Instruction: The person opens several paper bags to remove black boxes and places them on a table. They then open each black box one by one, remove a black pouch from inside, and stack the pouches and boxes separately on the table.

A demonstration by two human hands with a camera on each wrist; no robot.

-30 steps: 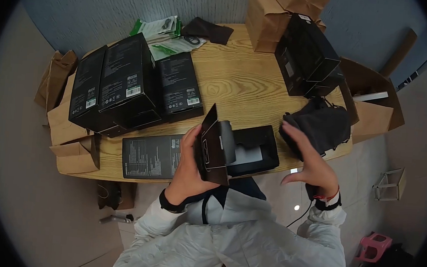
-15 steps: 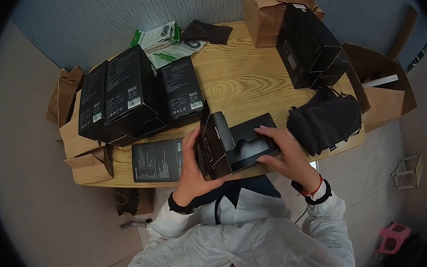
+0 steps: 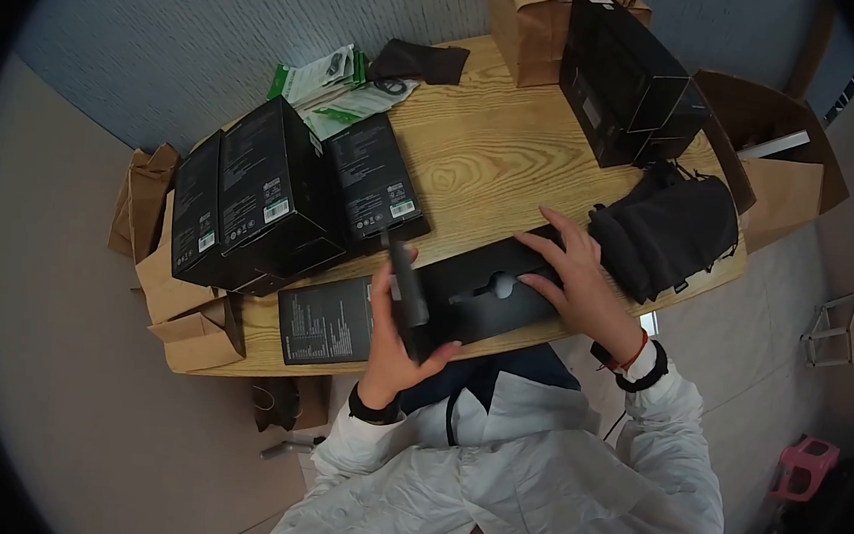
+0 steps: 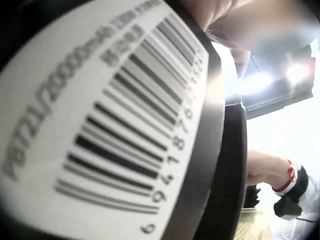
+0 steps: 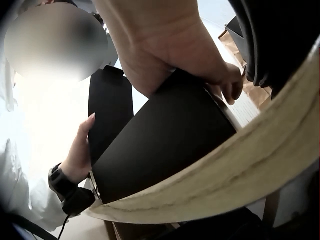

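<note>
Left hand [image 3: 392,363] grips an upright dark cardboard flap [image 3: 408,301] at the oblong black box's [image 3: 516,314] left end; right hand's [image 3: 588,292] spread fingers touch its right.

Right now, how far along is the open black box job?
The open black box already looks unfolded. In hand: the left hand holds its raised flap, and the right hand is at the other end. Closing it is probably left, because that flap is up.

Dimly lit around the table [image 3: 499,122], warped toward black edges. Glaringly overexposed above the table in wrist views.
</note>
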